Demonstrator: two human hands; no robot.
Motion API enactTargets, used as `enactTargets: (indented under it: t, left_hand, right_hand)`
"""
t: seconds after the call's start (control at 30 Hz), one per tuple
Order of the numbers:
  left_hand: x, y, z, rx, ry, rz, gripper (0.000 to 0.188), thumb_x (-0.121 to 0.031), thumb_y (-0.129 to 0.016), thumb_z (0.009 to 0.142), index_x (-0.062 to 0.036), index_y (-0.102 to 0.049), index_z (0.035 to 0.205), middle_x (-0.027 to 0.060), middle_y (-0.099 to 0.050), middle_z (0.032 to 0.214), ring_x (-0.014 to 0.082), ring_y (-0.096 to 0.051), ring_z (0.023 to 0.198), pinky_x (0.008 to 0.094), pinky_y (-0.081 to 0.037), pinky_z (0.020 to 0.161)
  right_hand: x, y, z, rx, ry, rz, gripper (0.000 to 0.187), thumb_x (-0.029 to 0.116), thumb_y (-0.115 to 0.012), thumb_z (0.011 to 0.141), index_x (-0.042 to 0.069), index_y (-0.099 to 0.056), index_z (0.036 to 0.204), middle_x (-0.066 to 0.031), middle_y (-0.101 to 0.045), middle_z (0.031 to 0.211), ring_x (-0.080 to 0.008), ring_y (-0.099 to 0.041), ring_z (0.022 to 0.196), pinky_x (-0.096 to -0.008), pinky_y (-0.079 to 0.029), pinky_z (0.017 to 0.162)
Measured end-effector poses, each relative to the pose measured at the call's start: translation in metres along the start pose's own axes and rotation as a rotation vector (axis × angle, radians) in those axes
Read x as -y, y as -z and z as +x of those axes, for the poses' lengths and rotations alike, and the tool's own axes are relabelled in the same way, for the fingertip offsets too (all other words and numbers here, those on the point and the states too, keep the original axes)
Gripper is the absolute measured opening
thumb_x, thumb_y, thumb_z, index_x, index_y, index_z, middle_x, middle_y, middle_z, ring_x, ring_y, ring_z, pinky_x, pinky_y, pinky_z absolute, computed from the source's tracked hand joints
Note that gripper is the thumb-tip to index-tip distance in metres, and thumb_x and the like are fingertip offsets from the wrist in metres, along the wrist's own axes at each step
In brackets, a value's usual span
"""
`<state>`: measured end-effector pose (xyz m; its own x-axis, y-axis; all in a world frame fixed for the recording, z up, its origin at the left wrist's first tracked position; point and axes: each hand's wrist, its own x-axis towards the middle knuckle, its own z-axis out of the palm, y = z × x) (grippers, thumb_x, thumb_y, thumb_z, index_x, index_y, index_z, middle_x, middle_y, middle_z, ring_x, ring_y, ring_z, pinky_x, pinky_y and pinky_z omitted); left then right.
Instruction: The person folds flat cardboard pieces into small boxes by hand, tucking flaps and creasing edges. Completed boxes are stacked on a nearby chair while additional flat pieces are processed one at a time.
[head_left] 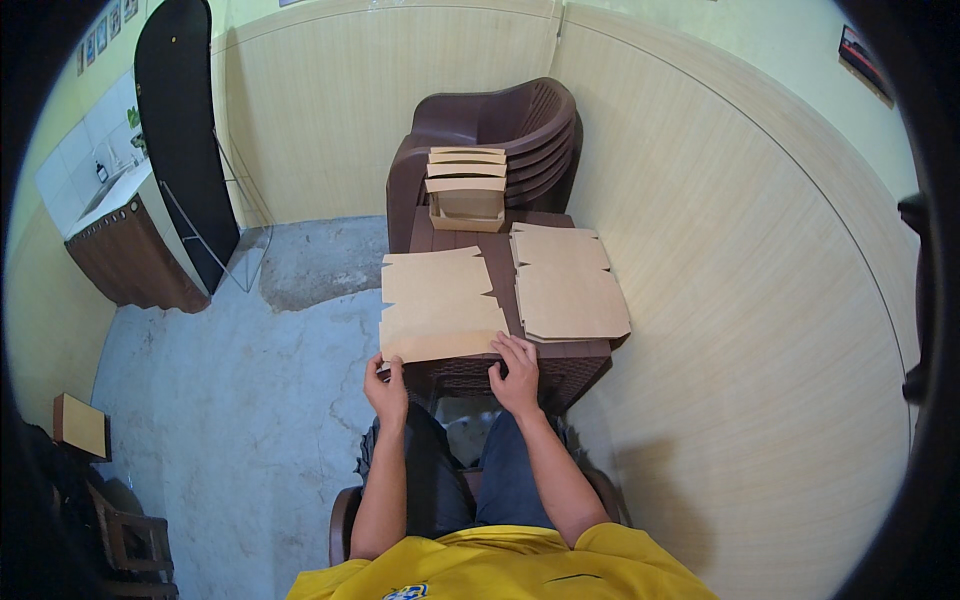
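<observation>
Along the brown table (504,275)'s near-left corner, a flat cardboard sheet (440,300) is lying; left hand (386,395) is pinching one near corner, right hand (518,378) is resting slightly spread fingers by the other.

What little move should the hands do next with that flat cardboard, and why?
Probably fold up the near edge of the cardboard sheet: the left hand and right hand are at its near corners, most of it lies flat, and folded boxes sit beyond it.
</observation>
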<state>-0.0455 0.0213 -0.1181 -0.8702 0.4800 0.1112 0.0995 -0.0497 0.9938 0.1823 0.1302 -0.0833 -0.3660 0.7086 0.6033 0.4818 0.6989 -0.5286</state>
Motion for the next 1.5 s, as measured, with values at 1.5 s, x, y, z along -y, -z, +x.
enactTargets:
  t: [1.5]
  left_hand:
    - [-0.046,0.012,-0.045,0.121,-0.498,0.44,0.025,-0.016,-0.081,0.087,-0.0084,-0.073,0.11,0.011,-0.074,0.109,0.0338,-0.066,0.107,0.0442,-0.044,0.102]
  right_hand:
    - [-0.003,-0.005,0.01,0.051,-0.324,0.137,0.056,0.012,-0.075,0.094,0.006,-0.06,0.148,-0.0172,-0.069,0.133,-0.0355,-0.059,0.132,-0.0506,-0.041,0.114]
